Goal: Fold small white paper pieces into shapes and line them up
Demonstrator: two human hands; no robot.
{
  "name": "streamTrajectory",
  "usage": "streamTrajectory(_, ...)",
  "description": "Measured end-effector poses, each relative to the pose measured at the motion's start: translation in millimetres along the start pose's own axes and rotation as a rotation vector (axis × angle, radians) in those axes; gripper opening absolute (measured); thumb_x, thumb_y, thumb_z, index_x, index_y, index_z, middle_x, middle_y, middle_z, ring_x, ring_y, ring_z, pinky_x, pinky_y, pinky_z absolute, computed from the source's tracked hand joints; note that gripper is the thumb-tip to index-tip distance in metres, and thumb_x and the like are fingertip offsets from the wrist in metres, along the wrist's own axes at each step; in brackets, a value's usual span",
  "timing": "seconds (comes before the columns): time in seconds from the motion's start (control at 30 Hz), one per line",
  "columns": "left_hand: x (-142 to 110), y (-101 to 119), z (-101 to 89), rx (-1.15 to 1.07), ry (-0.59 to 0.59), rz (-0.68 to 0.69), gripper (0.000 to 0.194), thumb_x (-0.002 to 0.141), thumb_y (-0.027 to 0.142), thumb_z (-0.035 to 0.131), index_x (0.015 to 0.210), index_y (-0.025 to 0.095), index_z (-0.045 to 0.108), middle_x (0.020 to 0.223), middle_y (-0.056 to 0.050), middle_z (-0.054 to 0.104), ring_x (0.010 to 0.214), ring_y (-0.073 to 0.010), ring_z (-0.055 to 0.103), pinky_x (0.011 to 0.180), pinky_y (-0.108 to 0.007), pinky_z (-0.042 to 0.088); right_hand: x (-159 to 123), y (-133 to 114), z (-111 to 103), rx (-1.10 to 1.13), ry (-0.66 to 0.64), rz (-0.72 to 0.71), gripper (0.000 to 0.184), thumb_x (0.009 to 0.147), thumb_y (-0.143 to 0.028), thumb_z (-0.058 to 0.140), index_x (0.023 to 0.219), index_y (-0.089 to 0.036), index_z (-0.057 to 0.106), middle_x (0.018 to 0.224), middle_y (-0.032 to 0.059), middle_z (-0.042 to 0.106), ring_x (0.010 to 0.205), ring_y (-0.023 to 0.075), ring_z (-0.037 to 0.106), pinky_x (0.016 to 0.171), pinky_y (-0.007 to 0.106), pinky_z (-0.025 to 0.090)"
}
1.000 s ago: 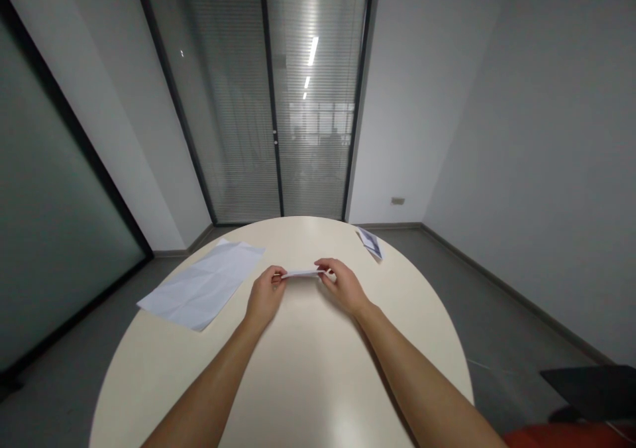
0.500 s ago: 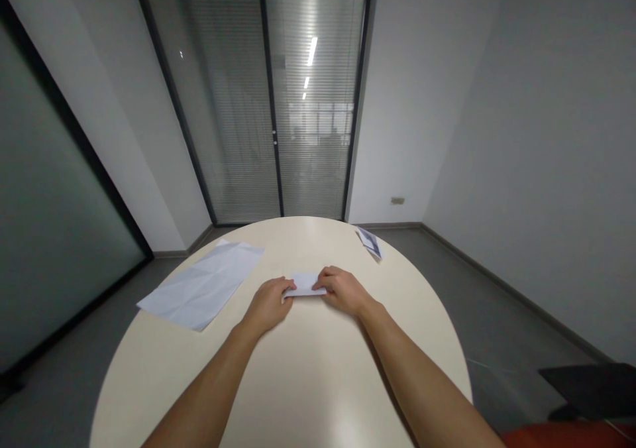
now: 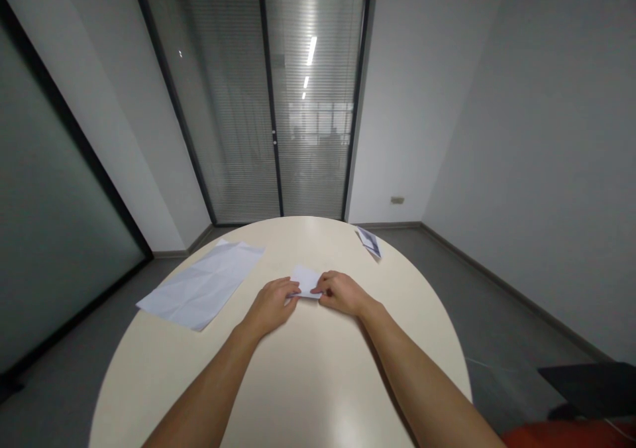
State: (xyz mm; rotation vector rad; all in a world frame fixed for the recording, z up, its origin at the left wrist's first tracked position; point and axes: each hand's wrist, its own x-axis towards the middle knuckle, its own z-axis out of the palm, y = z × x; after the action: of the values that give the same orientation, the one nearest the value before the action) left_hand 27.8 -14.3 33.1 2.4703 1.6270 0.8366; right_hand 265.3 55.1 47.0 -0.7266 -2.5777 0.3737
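Observation:
A small folded piece of white paper (image 3: 305, 280) lies near the middle of the round table, between my two hands. My left hand (image 3: 275, 303) pinches its left end, the thumb at the near edge and the fingers on top. On the other end, my right hand (image 3: 342, 293) has its fingertips closed at the near right corner. The near edge stands slightly off the tabletop, while the far part shows between the hands. My fingers hide both side edges.
A large creased sheet of white paper (image 3: 203, 285) lies at the left of the cream table (image 3: 298, 382). Near the far right edge rests a folded paper with dark print (image 3: 369, 242). A black flat object (image 3: 591, 388) stands beyond the table at lower right.
The folded paper shows more of its far part, which now reaches farther from me. Both hands have shifted slightly, with the fingers closer together along the near edge.

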Motion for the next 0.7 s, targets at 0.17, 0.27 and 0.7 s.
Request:
streamTrajectory(0.17, 0.8, 0.4, 0.7, -0.013, -0.007, -0.018, 0.024, 0.091, 0.019, 0.056, 0.107, 0.022, 0.075, 0.115, -0.007, 0.076, 0.118, -0.0259, 0.065, 0.104, -0.04, 0.049, -0.4, 3.5, 4.4, 0.031, 0.018, -0.015, 0.031, 0.081, -0.015, 0.066, 0.107, -0.023, 0.079, 0.106, 0.0073, 0.074, 0.099, 0.0213, 0.066, 0.089, 0.029, 0.048)
streamTrajectory(0.27, 0.1, 1.5, 0.1, -0.025, -0.012, -0.011, 0.023, 0.091, 0.019, 0.056, 0.105, 0.022, 0.073, 0.111, -0.007, 0.076, 0.106, -0.0235, 0.07, 0.097, -0.036, 0.051, -0.7, 4.8, 5.6, 0.056, 0.013, -0.01, 0.03, 0.08, -0.016, 0.066, 0.107, -0.023, 0.079, 0.11, 0.0067, 0.074, 0.098, 0.0205, 0.067, 0.089, 0.028, 0.048)
streamTrajectory(0.7, -0.4, 9.3, -7.6, -0.074, -0.081, 0.021, 0.015, 0.086, 0.016, 0.056, 0.09, 0.023, 0.07, 0.109, -0.008, 0.074, 0.118, -0.0265, 0.063, 0.101, -0.035, 0.046, -2.1, -0.9, 1.8, 0.041, 0.045, 0.08, 0.03, 0.073, -0.011, 0.06, 0.097, -0.02, 0.075, 0.1, 0.0038, 0.073, 0.078, 0.0156, 0.064, 0.077, 0.025, 0.047)
